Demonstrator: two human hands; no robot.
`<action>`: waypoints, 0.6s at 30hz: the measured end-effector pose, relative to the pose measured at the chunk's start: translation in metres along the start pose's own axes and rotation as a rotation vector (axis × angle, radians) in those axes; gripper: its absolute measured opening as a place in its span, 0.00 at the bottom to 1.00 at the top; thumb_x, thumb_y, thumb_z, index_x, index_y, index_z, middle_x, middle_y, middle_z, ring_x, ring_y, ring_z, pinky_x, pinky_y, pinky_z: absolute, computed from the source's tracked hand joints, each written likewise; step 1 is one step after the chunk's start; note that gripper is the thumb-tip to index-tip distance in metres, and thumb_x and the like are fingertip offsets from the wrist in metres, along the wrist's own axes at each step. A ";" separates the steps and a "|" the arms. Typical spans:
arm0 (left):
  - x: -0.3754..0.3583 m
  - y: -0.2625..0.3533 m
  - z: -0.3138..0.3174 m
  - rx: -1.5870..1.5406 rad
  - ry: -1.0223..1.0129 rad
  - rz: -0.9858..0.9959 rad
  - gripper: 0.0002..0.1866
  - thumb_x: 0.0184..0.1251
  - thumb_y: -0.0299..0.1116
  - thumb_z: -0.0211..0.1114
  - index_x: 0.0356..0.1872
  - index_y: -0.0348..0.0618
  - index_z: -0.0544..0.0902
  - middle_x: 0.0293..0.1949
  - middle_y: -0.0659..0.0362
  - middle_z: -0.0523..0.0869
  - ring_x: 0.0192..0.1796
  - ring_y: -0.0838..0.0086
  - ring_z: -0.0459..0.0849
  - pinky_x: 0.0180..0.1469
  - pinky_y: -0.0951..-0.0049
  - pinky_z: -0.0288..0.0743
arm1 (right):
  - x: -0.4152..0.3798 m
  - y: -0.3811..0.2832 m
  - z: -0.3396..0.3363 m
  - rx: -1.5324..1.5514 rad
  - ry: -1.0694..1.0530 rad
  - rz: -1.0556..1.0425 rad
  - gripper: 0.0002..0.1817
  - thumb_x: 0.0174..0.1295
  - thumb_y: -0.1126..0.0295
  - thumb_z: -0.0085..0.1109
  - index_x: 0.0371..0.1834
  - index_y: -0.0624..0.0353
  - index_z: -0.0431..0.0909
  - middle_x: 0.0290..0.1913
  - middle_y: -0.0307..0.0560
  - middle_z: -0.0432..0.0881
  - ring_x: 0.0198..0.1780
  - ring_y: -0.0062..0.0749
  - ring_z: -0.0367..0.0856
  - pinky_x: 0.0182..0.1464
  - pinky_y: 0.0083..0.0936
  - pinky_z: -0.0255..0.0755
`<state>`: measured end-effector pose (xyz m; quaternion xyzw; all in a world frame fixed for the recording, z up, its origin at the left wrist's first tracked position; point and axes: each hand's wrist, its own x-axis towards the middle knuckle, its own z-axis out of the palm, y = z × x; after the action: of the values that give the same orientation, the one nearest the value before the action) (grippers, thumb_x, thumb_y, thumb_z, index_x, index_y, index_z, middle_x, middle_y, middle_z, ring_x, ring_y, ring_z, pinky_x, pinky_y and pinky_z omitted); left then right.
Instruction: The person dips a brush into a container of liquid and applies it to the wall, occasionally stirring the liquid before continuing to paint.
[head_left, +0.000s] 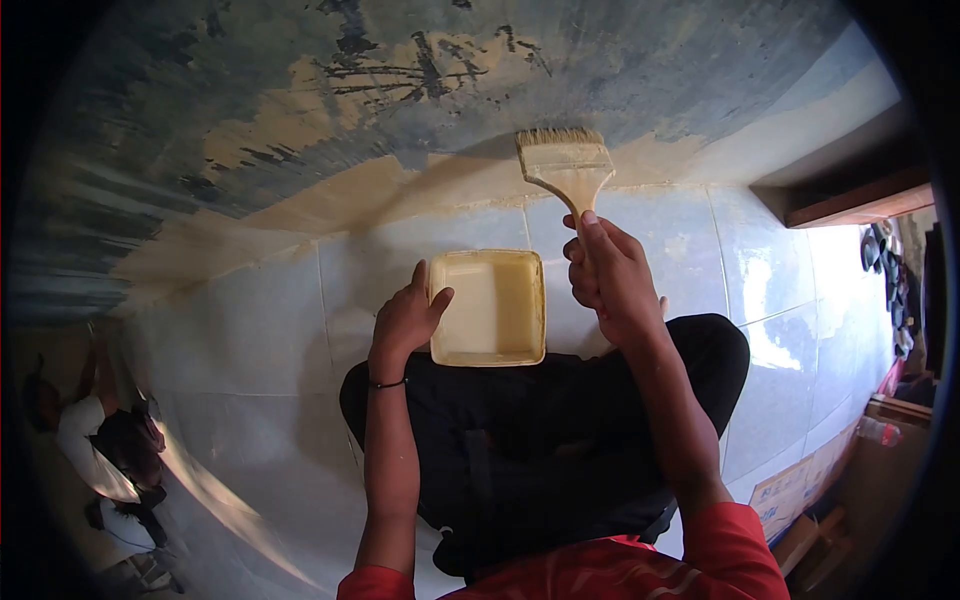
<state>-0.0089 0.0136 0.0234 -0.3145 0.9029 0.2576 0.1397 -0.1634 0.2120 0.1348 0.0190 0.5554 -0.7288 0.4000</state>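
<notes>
My right hand [615, 275] is closed round the handle of a wide flat paintbrush [568, 165]. The brush points up, its bristles close to the lower part of the wall [480, 85]. That wall is patchy, dark grey-green with beige areas and black strokes. At the left side of a square, cream-coloured tub [488, 362], my left hand [408, 318] grips the rim, thumb over the edge and fingers outside. Pale, cream-coloured liquid shows inside the tub, which sits just in front of my crossed legs.
Pale grey tiles [250, 345] cover the floor. At the far left another person [95, 440] is by the wall. A wooden ledge [860, 205] juts out at the right. Below it are dark shoes [885, 275], a cardboard piece [800, 490] and a plastic bottle [880, 431].
</notes>
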 end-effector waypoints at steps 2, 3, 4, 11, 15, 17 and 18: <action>0.003 -0.002 0.003 0.030 -0.014 -0.003 0.37 0.66 0.54 0.51 0.68 0.38 0.58 0.47 0.43 0.82 0.49 0.50 0.81 0.50 0.56 0.75 | -0.006 -0.005 -0.001 -0.003 -0.020 -0.029 0.19 0.71 0.58 0.46 0.51 0.65 0.68 0.26 0.36 0.68 0.17 0.12 0.58 0.16 0.12 0.49; 0.004 -0.002 0.003 0.019 -0.037 -0.007 0.38 0.66 0.55 0.51 0.68 0.38 0.57 0.47 0.42 0.82 0.49 0.49 0.81 0.51 0.55 0.75 | -0.009 -0.008 -0.001 -0.012 -0.043 -0.057 0.19 0.72 0.58 0.45 0.51 0.65 0.68 0.26 0.35 0.68 0.17 0.12 0.58 0.16 0.12 0.50; 0.005 -0.001 0.003 0.008 -0.061 -0.011 0.39 0.66 0.57 0.50 0.68 0.38 0.57 0.48 0.41 0.81 0.50 0.48 0.81 0.51 0.55 0.74 | -0.012 -0.011 0.001 -0.008 -0.041 -0.059 0.19 0.72 0.58 0.45 0.51 0.65 0.68 0.26 0.35 0.68 0.17 0.12 0.58 0.16 0.12 0.50; 0.007 -0.002 0.004 -0.015 -0.106 0.011 0.41 0.65 0.57 0.50 0.70 0.37 0.53 0.49 0.40 0.80 0.51 0.49 0.80 0.53 0.55 0.73 | -0.016 -0.011 0.005 -0.058 -0.060 -0.191 0.17 0.72 0.58 0.44 0.52 0.61 0.69 0.25 0.34 0.68 0.17 0.12 0.60 0.17 0.11 0.52; 0.006 -0.001 0.002 -0.036 -0.115 0.004 0.41 0.65 0.56 0.51 0.70 0.37 0.53 0.50 0.41 0.80 0.52 0.50 0.80 0.53 0.57 0.73 | -0.015 -0.012 0.007 -0.101 -0.046 -0.262 0.17 0.72 0.58 0.43 0.52 0.61 0.69 0.24 0.34 0.68 0.17 0.12 0.61 0.18 0.12 0.53; 0.006 -0.003 0.004 -0.049 -0.098 0.017 0.41 0.65 0.55 0.52 0.70 0.36 0.53 0.50 0.41 0.80 0.52 0.50 0.80 0.53 0.57 0.73 | -0.012 -0.010 0.005 -0.125 -0.046 -0.298 0.17 0.73 0.58 0.43 0.52 0.61 0.69 0.24 0.34 0.68 0.17 0.12 0.62 0.18 0.12 0.53; 0.006 -0.003 0.004 -0.047 -0.098 0.019 0.41 0.65 0.55 0.52 0.70 0.36 0.53 0.49 0.41 0.80 0.52 0.50 0.80 0.53 0.57 0.73 | -0.010 -0.009 0.004 -0.148 -0.045 -0.335 0.18 0.73 0.58 0.43 0.52 0.62 0.69 0.24 0.34 0.68 0.17 0.13 0.62 0.18 0.12 0.53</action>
<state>-0.0115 0.0107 0.0169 -0.2959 0.8917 0.2951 0.1741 -0.1607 0.2148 0.1478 -0.1195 0.5936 -0.7427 0.2859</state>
